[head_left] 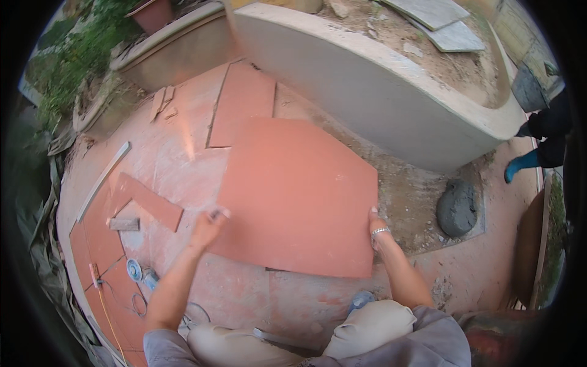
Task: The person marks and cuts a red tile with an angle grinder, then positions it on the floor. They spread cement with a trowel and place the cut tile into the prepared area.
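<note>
Hands flank one large red tile [298, 196]: the left hand [208, 226] is closed on its near-left edge, and the right hand [378, 231] pinches its near-right corner. It lies flat on the dusty paved floor [177, 159], spreading away from both grips toward a curved concrete planter wall [367, 85]. A grey mortar mound [457, 208] sits right; cut red offcuts [147, 200] lie left.
</note>
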Action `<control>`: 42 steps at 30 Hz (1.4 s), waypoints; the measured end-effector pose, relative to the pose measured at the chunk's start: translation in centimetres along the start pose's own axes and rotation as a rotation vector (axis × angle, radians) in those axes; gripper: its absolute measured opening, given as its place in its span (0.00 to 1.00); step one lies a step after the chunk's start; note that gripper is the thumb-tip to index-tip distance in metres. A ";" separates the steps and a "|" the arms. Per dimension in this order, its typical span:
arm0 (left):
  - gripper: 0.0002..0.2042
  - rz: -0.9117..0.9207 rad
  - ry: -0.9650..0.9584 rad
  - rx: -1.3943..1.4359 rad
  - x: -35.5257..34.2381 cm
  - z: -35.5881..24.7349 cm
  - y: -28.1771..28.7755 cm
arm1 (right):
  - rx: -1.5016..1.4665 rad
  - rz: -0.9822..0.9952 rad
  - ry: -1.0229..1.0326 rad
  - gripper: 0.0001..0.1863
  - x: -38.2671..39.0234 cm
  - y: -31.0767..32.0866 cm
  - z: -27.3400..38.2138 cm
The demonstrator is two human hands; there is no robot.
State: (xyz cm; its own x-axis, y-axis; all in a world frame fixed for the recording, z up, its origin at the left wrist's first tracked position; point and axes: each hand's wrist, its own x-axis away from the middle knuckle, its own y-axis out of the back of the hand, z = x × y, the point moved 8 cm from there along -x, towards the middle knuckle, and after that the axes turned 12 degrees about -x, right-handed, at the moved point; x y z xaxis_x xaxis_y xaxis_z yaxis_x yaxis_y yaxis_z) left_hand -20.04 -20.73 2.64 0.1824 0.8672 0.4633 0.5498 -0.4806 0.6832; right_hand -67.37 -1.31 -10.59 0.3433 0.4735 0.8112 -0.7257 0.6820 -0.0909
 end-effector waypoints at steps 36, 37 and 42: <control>0.27 -0.452 0.400 0.301 1.8 0.1 -18.5 | 0.278 -0.216 0.354 0.47 -5.3 20.0 5.2; 0.27 -0.448 0.397 0.281 1.5 0.3 -18.4 | 0.281 -0.224 0.341 0.48 -5.5 19.8 5.0; 0.26 -0.431 0.413 0.243 0.3 1.1 -17.5 | 0.324 -0.338 0.318 0.50 -6.3 19.0 4.9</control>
State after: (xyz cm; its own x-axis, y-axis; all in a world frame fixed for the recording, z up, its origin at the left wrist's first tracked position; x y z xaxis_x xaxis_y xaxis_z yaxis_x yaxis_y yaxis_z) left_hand -28.69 -11.89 -9.84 -0.3980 0.8311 0.3885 0.6818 -0.0154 0.7314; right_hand -86.23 5.91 -14.59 0.7145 0.4377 0.5459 -0.6732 0.6425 0.3660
